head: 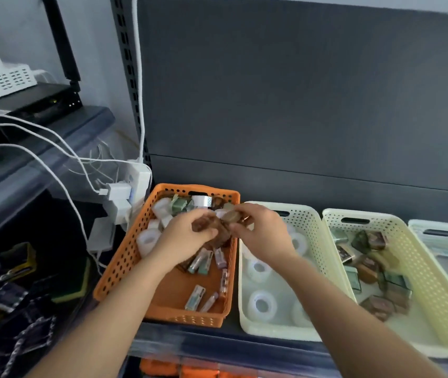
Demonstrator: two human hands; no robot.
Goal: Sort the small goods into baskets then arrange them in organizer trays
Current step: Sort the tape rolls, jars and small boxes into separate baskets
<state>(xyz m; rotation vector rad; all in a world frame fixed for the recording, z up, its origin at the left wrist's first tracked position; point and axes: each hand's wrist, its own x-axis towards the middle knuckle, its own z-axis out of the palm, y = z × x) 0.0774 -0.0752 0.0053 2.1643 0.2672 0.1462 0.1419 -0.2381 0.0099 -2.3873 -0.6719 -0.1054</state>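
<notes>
Shelf [190, 341] is lined with plastic baskets [312, 230] | orange basket [124, 257], leftmost, is loaded with mixed small goods [201, 264] | above its far half, brown packets [221, 231] are gripped between left hand [184, 238] and right hand [263, 236], fingers curled round them.

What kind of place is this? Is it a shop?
Probably a shop or stockroom, though I can't be sure. A slotted metal shelf post stands behind. Plastic baskets sit in a row, like the orange basket, and they hold many small packets and tape rolls.
</notes>
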